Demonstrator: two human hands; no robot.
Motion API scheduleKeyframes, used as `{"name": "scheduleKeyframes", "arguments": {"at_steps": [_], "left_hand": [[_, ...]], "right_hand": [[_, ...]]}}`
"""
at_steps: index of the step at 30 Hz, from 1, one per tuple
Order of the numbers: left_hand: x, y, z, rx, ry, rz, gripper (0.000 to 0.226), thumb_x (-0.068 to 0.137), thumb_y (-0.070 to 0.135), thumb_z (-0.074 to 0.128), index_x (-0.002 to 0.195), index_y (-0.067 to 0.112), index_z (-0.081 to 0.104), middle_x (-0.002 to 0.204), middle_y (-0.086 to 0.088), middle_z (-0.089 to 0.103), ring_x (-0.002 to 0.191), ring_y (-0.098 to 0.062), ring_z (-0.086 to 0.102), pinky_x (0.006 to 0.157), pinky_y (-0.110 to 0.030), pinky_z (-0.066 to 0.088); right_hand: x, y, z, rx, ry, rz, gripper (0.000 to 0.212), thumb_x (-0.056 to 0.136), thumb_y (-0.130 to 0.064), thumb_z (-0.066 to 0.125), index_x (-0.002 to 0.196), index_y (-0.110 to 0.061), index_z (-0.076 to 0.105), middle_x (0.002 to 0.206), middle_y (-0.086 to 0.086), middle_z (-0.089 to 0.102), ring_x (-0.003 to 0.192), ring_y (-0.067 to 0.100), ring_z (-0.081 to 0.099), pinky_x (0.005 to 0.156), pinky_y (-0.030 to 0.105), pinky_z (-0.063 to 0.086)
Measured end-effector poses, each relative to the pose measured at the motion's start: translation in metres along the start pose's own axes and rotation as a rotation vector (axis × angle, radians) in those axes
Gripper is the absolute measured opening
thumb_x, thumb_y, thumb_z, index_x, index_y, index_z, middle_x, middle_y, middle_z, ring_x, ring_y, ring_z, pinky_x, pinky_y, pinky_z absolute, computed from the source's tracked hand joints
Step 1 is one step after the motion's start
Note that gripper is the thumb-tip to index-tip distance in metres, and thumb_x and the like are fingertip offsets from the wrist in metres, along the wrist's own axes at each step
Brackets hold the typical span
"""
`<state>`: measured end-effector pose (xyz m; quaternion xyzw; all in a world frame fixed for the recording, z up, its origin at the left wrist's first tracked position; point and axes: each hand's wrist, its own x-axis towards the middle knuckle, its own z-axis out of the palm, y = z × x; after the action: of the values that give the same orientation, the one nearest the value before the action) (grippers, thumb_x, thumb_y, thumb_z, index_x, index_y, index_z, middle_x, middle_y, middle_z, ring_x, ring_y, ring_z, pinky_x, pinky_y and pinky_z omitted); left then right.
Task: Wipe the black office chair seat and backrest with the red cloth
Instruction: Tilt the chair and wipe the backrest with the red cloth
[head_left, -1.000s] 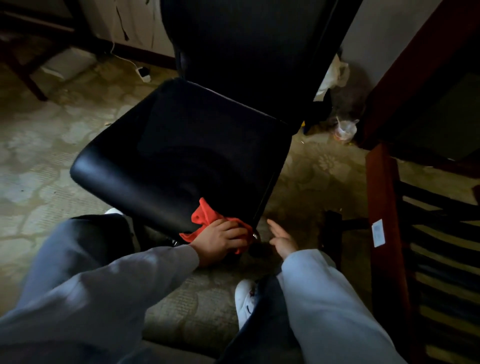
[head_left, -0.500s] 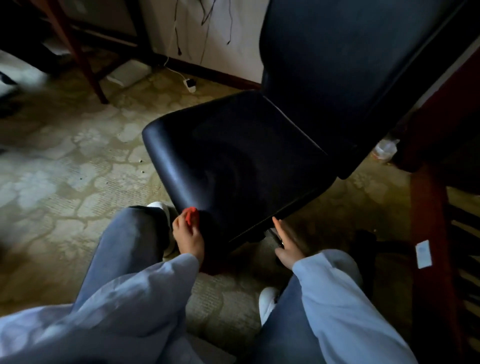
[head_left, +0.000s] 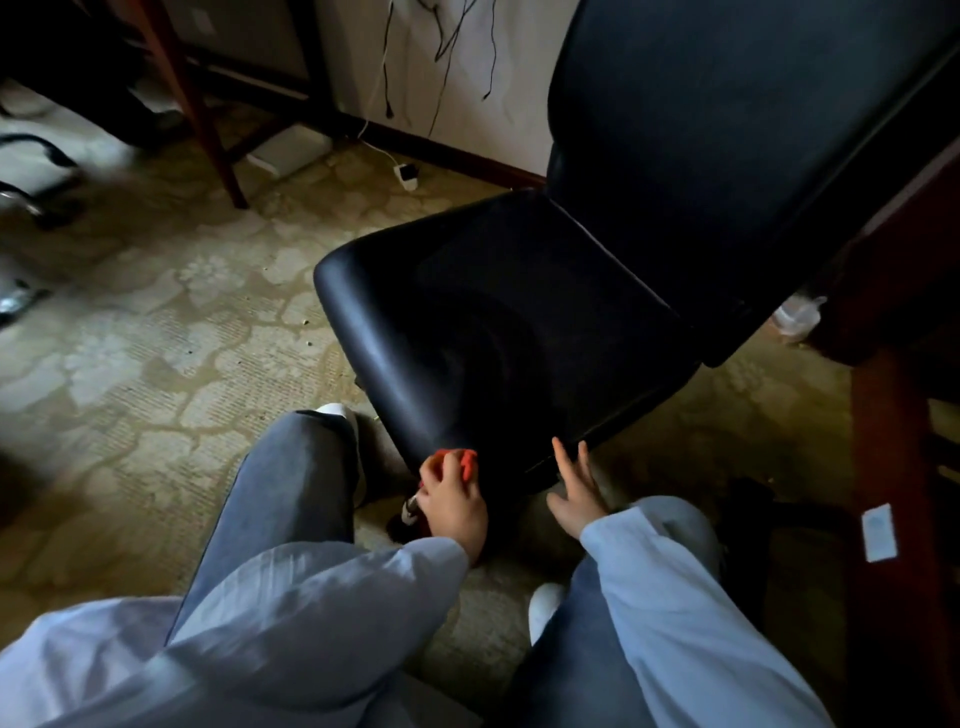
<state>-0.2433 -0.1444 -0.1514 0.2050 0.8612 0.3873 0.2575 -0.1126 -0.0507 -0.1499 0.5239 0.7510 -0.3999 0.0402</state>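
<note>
The left hand (head_left: 452, 501) grips the red cloth (head_left: 460, 460) in curled fingers. It holds the bunched cloth against the front corner of the seat (head_left: 519, 322) nearest the person. Most of the cloth is hidden in the fist, and only a small bright fold shows above the knuckles, touching the seat's rounded rim. The right hand (head_left: 579, 493) holds nothing. Its fingers are straight and spread, with the fingertips (head_left: 558, 447) up at the seat's near side edge, just beside the cloth corner. A narrow gap of dark seat edge lies between the hands. Both arms are in pale blue sleeves, above legs in blue jeans.

The black seat runs away from the hands toward the upper right, where the backrest (head_left: 727, 130) rises from its far edge. A dull sheen runs along the seat's front edge. One white shoe (head_left: 335, 410) shows on the floor left of the cloth corner, and another (head_left: 545, 605) sits below the right hand.

The floor is a worn patterned carpet (head_left: 156, 338). A white plug adapter (head_left: 407, 174) lies on it near the wall, below dangling cables (head_left: 441, 47). A wooden leg (head_left: 192, 104) stands at the upper left. Dark red wooden furniture with a white sticker (head_left: 878, 532) fills the right edge, and a crumpled clear plastic item (head_left: 795, 317) lies beyond the seat's far corner.
</note>
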Motion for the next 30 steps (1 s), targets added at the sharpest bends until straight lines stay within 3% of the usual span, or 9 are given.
{"name": "scheduleKeyframes", "arguments": {"at_steps": [3, 7, 10, 12, 17, 19, 21, 25, 30], "left_hand": [[-0.013, 0.008, 0.011, -0.069, -0.092, 0.019, 0.029, 0.096, 0.024, 0.046, 0.123, 0.017, 0.054, 0.135, -0.011, 0.037, 0.119, -0.038, 0.042, 0.101, -0.039, 0.034], [-0.017, 0.022, 0.023, -0.166, -0.344, 0.104, 0.024, 0.096, 0.025, 0.049, 0.115, 0.014, 0.059, 0.114, -0.008, 0.046, 0.098, -0.02, 0.053, 0.088, -0.02, 0.037], [-0.017, 0.04, 0.027, -0.291, -0.466, 0.126, 0.014, 0.095, 0.017, 0.05, 0.093, 0.023, 0.062, 0.094, -0.005, 0.062, 0.085, -0.016, 0.058, 0.081, -0.03, 0.046], [-0.011, 0.049, 0.031, -0.315, -0.417, 0.135, 0.015, 0.094, 0.015, 0.049, 0.088, 0.023, 0.06, 0.089, -0.005, 0.063, 0.081, -0.017, 0.059, 0.081, -0.033, 0.049], [0.027, 0.056, -0.001, -0.118, -0.195, 0.333, 0.02, 0.095, 0.018, 0.05, 0.109, 0.007, 0.059, 0.107, -0.015, 0.048, 0.088, -0.021, 0.05, 0.082, -0.023, 0.037], [0.05, 0.044, -0.021, 0.008, 0.026, 0.416, 0.019, 0.093, 0.014, 0.053, 0.107, 0.006, 0.062, 0.109, -0.022, 0.051, 0.09, -0.032, 0.052, 0.081, -0.03, 0.038], [0.07, 0.028, -0.032, 0.123, 0.155, 0.366, 0.02, 0.093, 0.015, 0.052, 0.108, 0.006, 0.062, 0.112, -0.025, 0.051, 0.096, -0.041, 0.049, 0.083, -0.042, 0.041], [0.073, 0.012, -0.015, 0.267, 0.141, 0.306, 0.027, 0.092, 0.021, 0.048, 0.112, 0.009, 0.06, 0.117, -0.026, 0.05, 0.094, -0.045, 0.047, 0.083, -0.048, 0.041], [0.037, 0.029, 0.02, 0.314, -0.059, 0.354, 0.033, 0.091, 0.011, 0.05, 0.123, 0.011, 0.054, 0.13, -0.021, 0.042, 0.104, -0.041, 0.043, 0.091, -0.044, 0.036]], "right_hand": [[-0.003, 0.002, 0.002, -0.003, 0.082, 0.034, 0.075, 0.092, -0.014, 0.046, 0.149, -0.03, -0.001, 0.157, 0.004, -0.013, 0.145, 0.027, 0.002, 0.116, 0.039, 0.01], [-0.01, 0.004, -0.001, 0.077, 0.143, 0.079, 0.075, 0.09, -0.006, 0.047, 0.149, -0.025, 0.004, 0.157, 0.007, -0.011, 0.145, 0.026, 0.001, 0.115, 0.035, 0.011], [-0.015, 0.009, -0.008, 0.067, 0.206, 0.126, 0.072, 0.091, -0.005, 0.046, 0.149, -0.023, 0.009, 0.158, 0.007, -0.01, 0.145, 0.025, 0.001, 0.116, 0.034, 0.011], [-0.018, 0.015, -0.012, 0.056, 0.222, 0.149, 0.07, 0.091, -0.007, 0.047, 0.149, -0.024, 0.011, 0.158, 0.006, -0.009, 0.145, 0.026, 0.001, 0.117, 0.037, 0.009], [-0.022, 0.027, -0.017, 0.054, 0.218, 0.172, 0.064, 0.094, -0.013, 0.047, 0.148, -0.029, 0.016, 0.158, -0.004, -0.007, 0.144, 0.027, -0.008, 0.117, 0.044, 0.005], [-0.022, 0.029, -0.016, 0.092, 0.213, 0.143, 0.063, 0.094, -0.013, 0.046, 0.148, -0.027, 0.018, 0.158, -0.002, -0.005, 0.145, 0.023, -0.007, 0.118, 0.042, 0.007], [-0.022, 0.028, -0.013, 0.079, 0.19, 0.115, 0.062, 0.095, -0.014, 0.046, 0.148, -0.026, 0.016, 0.158, -0.002, -0.005, 0.145, 0.022, -0.004, 0.118, 0.04, 0.009], [-0.018, 0.025, -0.011, 0.04, 0.114, 0.083, 0.065, 0.094, -0.015, 0.046, 0.149, -0.028, 0.013, 0.158, -0.004, -0.006, 0.145, 0.021, -0.003, 0.118, 0.038, 0.008], [-0.019, 0.02, -0.011, 0.028, 0.046, 0.078, 0.066, 0.095, -0.016, 0.046, 0.149, -0.029, 0.011, 0.158, -0.006, -0.004, 0.145, 0.019, 0.0, 0.116, 0.034, 0.007]]}}
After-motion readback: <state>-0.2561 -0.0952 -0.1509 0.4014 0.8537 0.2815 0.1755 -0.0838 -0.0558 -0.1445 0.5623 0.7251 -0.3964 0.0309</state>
